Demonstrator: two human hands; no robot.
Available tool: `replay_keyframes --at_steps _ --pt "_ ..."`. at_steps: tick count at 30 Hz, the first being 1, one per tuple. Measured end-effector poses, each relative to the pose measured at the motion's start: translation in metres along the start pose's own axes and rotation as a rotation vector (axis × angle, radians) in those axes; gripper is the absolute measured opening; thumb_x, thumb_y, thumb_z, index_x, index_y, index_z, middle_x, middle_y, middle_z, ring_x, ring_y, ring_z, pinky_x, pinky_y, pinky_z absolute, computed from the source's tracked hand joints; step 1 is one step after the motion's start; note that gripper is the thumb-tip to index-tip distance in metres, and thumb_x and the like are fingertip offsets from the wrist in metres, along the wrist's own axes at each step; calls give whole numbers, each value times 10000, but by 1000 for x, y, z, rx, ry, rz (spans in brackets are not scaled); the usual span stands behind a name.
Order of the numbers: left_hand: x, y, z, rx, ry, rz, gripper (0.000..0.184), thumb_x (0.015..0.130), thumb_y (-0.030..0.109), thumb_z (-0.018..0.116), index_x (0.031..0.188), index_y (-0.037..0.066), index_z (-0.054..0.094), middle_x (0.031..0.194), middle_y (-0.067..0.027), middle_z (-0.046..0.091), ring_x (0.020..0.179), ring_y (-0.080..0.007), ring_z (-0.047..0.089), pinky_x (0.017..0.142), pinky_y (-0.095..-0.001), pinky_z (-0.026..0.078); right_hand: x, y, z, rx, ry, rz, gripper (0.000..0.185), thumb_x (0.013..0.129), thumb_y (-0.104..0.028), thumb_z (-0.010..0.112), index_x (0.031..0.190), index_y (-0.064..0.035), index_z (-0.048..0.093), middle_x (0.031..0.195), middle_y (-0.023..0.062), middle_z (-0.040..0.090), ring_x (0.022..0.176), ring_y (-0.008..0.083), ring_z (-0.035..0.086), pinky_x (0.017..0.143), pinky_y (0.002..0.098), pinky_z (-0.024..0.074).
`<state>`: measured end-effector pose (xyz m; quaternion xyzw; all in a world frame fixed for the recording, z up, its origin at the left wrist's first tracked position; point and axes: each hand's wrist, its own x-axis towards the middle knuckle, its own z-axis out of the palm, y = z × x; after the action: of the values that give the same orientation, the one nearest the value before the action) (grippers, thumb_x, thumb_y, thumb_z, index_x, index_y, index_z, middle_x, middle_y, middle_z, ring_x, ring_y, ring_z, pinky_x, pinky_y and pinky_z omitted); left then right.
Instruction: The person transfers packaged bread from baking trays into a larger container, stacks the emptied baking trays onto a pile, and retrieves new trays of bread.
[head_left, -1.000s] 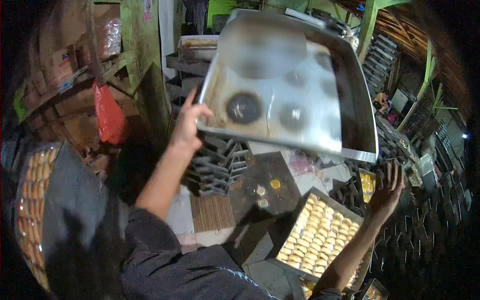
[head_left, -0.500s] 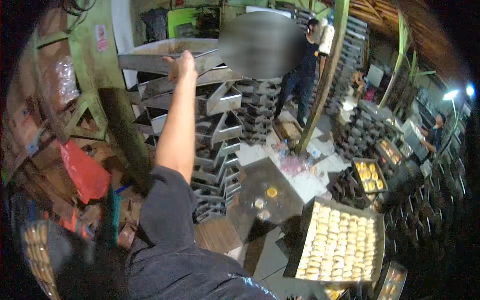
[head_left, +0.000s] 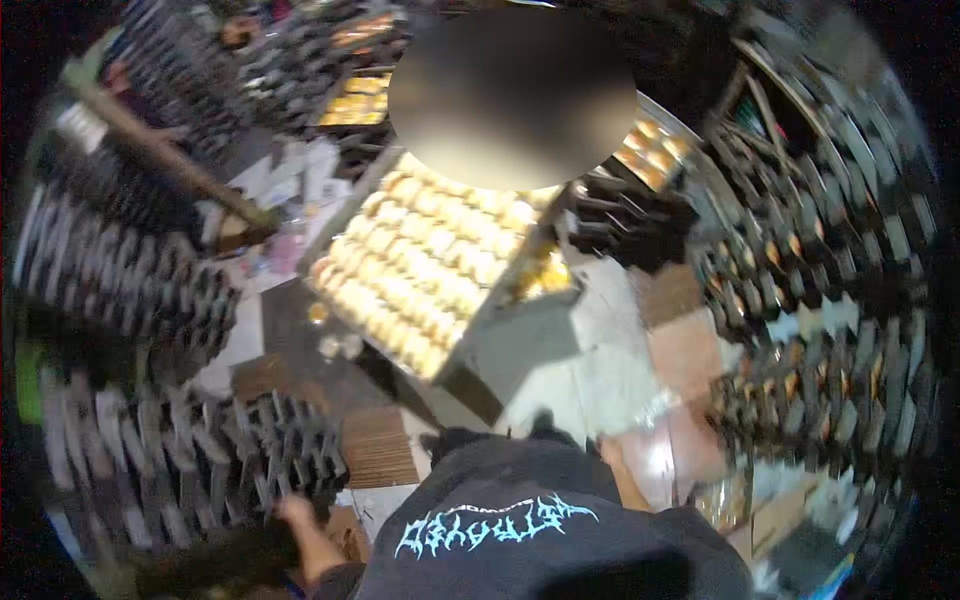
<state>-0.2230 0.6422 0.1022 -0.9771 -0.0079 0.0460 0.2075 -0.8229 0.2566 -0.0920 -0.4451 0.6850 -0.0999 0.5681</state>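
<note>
My left hand is low at the left, smeared by motion, beside a stack of dark metal trays; its fingers cannot be made out. Close against my body on the right is my right hand, partly hidden and blurred. I see nothing held in either hand. In front of me, a large tray bears rows of pale buns. Its far end is covered by a blurred oval. My dark shirt with light blue lettering fills the lower middle.
More tray stacks line the right side and far left. Smaller trays of yellow baked goods lie beyond. A slanted wooden post stands upper left. Brown cardboard lies on the tiled floor.
My view has swung right and down. My left arm, stretched out by the top of a tray stack before, is now lowered at my side. The bun tray appears nearer the middle.
</note>
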Motion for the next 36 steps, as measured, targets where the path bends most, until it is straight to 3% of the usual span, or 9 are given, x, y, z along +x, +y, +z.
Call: replay_keyframes --at_steps 2,4,8,14,16,20,30,33,36 --pt "-99 82 42 -437 -370 177 391 861 253 428 1186 37 454 1035 -191 541 976 -322 517 858 -475 368 6 7 -34 -56 90 -153 289 821 -223 386 706 -16 551 584 107 521 489 183 499 439 345 378" --pt "-178 153 38 -705 -677 240 404 855 267 439 1194 47 443 1040 -183 537 972 -319 517 844 -464 376 17 -8 -69 160 -81 340 296 836 -278 469 813 4 555 589 65 500 421 141 430 360 277 322" --pt "-256 287 -1 -809 -961 381 435 842 295 461 1210 68 421 1050 -168 530 963 -313 518 815 -442 392 98 -55 -103 158 10 544 278 844 -260 445 820 1 539 621 76 511 429 145 446 365 284 337" --pt "-307 449 -14 -821 -1175 232 488 823 337 494 1235 99 387 1065 -145 519 949 -304 518 772 -409 415 320 -84 -114 -371 -325 -305 195 820 -226 524 770 -43 571 722 66 584 588 158 545 485 283 420" --pt "-326 494 -8 -815 -1238 120 507 817 351 505 1243 109 376 1070 -138 515 945 -302 518 758 -398 423 416 -100 -111 -27 -408 99 113 804 -138 519 818 -43 579 746 63 585 658 141 549 535 284 438" --pt "-367 568 25 -846 -1370 -164 548 804 379 527 1260 130 354 1080 -122 507 936 -296 518 729 -376 438 594 -120 -68 -526 -283 -110 141 811 -160 506 836 -42 578 772 77 587 676 154 556 552 293 442" --pt "-433 764 85 73 -768 537 832 685 427 606 1352 176 178 1181 -165 439 1053 -395 447 827 -443 408 858 -123 40 -968 -182 -386 210 829 -213 473 879 -38 578 837 113 592 722 186 573 594 314 452" --pt "-438 776 58 -38 -1076 236 1076 465 219 779 1336 275 150 1351 -62 259 1212 -267 326 895 -402 415 875 -127 47 -1083 -212 -402 231 835 -229 463 892 -37 578 856 124 594 736 196 578 607 321 455" --pt "-446 776 43 -326 -722 434 730 713 313 585 1319 97 240 1226 -220 383 1111 -393 388 906 -432 364 876 -149 64 -1193 -321 -487 252 840 -246 453 905 -36 577 875 134 595 749 205 583 619 327 458"
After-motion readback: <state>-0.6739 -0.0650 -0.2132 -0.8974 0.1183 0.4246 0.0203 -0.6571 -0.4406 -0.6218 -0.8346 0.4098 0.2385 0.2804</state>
